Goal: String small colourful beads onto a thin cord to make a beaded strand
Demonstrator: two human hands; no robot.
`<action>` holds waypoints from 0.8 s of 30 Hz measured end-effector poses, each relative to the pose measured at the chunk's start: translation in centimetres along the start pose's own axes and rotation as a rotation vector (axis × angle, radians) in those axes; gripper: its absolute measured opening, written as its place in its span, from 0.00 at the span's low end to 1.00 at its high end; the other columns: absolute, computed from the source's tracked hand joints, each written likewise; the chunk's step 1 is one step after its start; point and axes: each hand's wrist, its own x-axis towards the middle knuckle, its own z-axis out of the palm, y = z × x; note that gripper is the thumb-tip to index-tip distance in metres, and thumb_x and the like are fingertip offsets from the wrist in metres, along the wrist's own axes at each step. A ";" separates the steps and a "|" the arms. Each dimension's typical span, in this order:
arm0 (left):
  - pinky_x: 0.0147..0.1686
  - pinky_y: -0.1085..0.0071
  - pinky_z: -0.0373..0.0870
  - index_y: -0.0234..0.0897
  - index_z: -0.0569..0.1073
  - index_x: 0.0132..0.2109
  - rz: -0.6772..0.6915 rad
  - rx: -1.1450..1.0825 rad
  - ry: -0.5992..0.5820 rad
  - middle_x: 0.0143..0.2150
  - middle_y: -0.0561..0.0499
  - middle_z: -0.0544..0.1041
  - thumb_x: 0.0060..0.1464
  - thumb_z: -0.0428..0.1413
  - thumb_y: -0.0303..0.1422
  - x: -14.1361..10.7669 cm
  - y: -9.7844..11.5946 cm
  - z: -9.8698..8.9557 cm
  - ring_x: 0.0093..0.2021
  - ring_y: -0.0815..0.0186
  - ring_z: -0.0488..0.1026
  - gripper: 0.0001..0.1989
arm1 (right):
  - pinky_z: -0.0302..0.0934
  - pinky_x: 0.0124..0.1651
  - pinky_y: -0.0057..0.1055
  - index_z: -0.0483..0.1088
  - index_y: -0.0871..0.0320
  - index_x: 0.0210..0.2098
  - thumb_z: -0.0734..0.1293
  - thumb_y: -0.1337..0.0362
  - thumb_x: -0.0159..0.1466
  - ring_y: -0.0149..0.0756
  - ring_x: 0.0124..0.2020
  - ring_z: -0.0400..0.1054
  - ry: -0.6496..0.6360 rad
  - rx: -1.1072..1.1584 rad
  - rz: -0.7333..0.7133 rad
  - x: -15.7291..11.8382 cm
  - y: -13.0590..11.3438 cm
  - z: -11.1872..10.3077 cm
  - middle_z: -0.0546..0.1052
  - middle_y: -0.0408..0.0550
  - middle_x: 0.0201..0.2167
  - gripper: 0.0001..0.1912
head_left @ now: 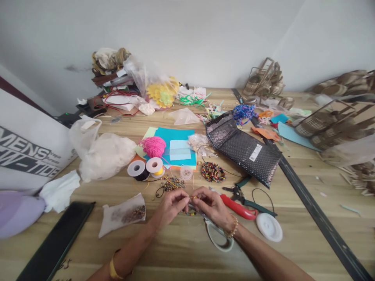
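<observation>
A short string of small colourful beads (pixel 190 213) hangs between my hands, low over the wooden table. My left hand (pixel 173 205) pinches its left end, thumb against fingers. With fingers closed on the beads at the right end, my right hand (pixel 211 205) sits close beside it. Loose beads (pixel 174 184) lie just beyond my left hand, and coiled beaded strands (pixel 213 172) lie beyond my right. Grey-handled scissors (pixel 220 238) are partly hidden under my right hand. Red-handled pliers (pixel 238 207) rest to its right.
A bag of beads (pixel 123 214) and a dark tablet-like object (pixel 58 242) lie left. Thread spools (pixel 137 170), pink yarn (pixel 154 146) and a black padded envelope (pixel 243 148) sit farther back. A white spool (pixel 269 227) and a long dark strip (pixel 310 203) are right.
</observation>
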 end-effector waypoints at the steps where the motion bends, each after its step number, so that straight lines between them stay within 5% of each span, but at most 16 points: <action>1: 0.26 0.74 0.60 0.34 0.70 0.29 0.010 0.017 0.006 0.21 0.54 0.70 0.52 0.55 0.41 0.0 -0.1 0.1 0.23 0.71 0.64 0.14 | 0.53 0.26 0.25 0.69 0.61 0.34 0.65 0.51 0.63 0.27 0.23 0.59 -0.001 -0.008 -0.001 0.0 0.1 0.0 0.69 0.42 0.22 0.17; 10: 0.24 0.76 0.59 0.34 0.71 0.29 0.097 0.285 0.146 0.23 0.54 0.69 0.50 0.54 0.33 -0.4 0.1 0.8 0.23 0.71 0.64 0.07 | 0.53 0.28 0.25 0.69 0.61 0.32 0.65 0.54 0.64 0.28 0.25 0.58 0.005 -0.078 -0.063 -0.3 0.6 0.0 0.68 0.42 0.24 0.15; 24: 0.26 0.75 0.62 0.33 0.71 0.32 0.073 0.114 0.092 0.22 0.54 0.69 0.53 0.54 0.38 -0.6 0.2 0.8 0.24 0.71 0.65 0.11 | 0.51 0.24 0.24 0.66 0.59 0.33 0.64 0.49 0.64 0.27 0.22 0.58 0.022 -0.032 -0.040 -0.2 0.5 0.1 0.66 0.39 0.21 0.18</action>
